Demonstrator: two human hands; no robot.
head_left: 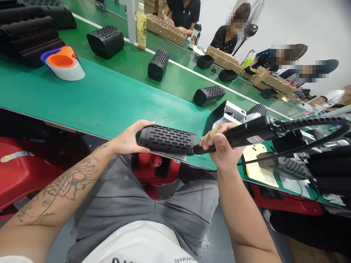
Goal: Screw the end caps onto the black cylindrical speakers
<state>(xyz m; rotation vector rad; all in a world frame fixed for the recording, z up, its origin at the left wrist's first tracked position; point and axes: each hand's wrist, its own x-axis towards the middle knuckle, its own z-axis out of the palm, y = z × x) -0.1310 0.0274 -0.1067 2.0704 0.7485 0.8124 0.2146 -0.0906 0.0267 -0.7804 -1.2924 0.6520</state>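
Observation:
My left hand [133,138] grips the left end of a black perforated housing [168,138], thumb and fingers on opposite sides. The housing lies lengthwise over the front edge of the green table. Wrapped around a black electric screwdriver [244,134] is my right hand [222,144]. The tool is tilted nearly level, and its tip meets the housing's lower right corner. A black cable runs off its back end to the right. Whether a screw sits at the tip is too small to tell. Just behind my right hand stands a silver and black boxy device [229,113].
More perforated housings [105,41] stand along the green belt [128,69]. At the left are an orange and white cup-like holder [63,64] and stacked black parts [30,33]. A yellow bottle [141,27] stands farther back. Several co-workers sit opposite beside cardboard trays [166,30]. Yellow paper [259,166] lies right.

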